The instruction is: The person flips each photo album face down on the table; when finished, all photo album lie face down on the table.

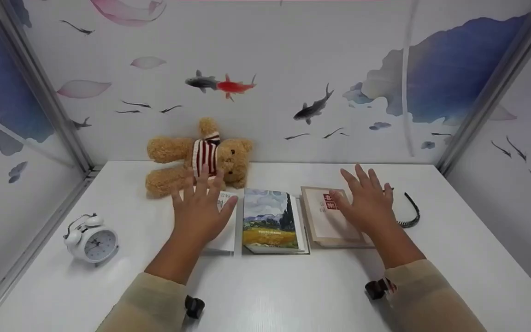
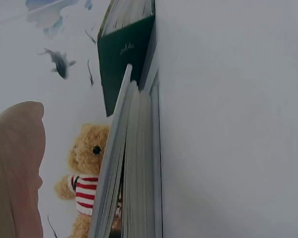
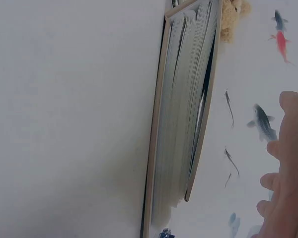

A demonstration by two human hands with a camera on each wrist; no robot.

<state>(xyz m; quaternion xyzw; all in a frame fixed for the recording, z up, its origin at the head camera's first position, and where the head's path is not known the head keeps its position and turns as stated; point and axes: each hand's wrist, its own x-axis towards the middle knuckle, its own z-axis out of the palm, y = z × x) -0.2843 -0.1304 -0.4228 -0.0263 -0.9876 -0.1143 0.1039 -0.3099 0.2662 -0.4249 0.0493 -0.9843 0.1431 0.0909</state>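
Observation:
My left hand is spread out above a white-covered album, hiding much of it in the head view. Fingers straight, my right hand hovers over the right part of a beige album with a red label. Both hands hold nothing. Between them lies a photo album with a painted landscape cover; its green spine shows in the left wrist view. Page edges of the white album face the left wrist camera. The beige album's pages appear in the right wrist view, its cover slightly raised.
A teddy bear in a striped top lies on its side against the back wall. To the left stands a white twin-bell alarm clock. A black toothed headband is partly hidden behind the right hand. Printed walls enclose the white table.

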